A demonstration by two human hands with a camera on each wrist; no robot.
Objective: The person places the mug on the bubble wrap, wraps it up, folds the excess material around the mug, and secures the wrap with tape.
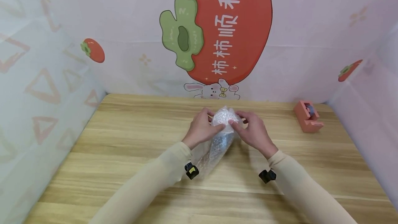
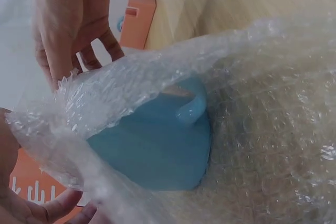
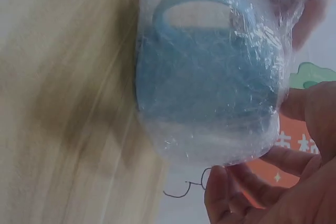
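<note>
A light blue mug with a looped handle stands inside a loose layer of clear bubble wrap. The left wrist view looks in through the open end of the wrap; in the right wrist view the mug shows through the film. My left hand holds the wrap's left side near the mug's top, thumb in front and fingers behind. Opposite it, my right hand grips the right side in the same way. The thumbs nearly meet on the wrap. Some fingertips are hidden behind it.
A pink tape dispenser with a roll of tape stands at the back right of the wooden table. Part of the bubble wrap trails toward the person. Printed cloth walls enclose the table's back and sides.
</note>
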